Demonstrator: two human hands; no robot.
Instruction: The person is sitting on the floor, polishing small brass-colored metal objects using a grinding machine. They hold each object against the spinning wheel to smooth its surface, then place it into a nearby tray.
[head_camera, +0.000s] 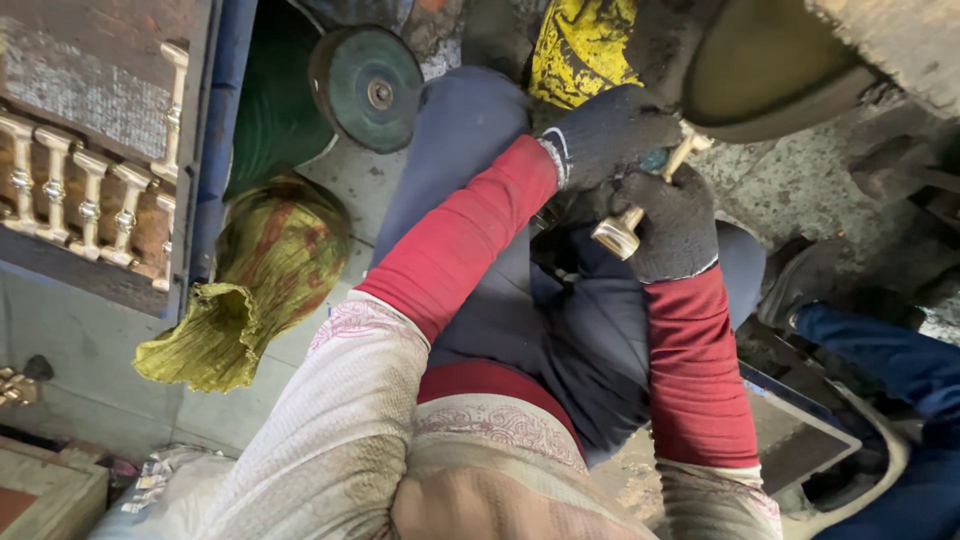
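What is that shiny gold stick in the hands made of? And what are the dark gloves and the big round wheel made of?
The baluster-shaped piece looks like polished brass: yellow metal with bright glints. Both the left hand and right hand grip it in dark gloves that seem knitted fabric, with ribbed cuffs. The wheel above looks like cloth or felt, dull and greenish, though its material is hard to confirm.
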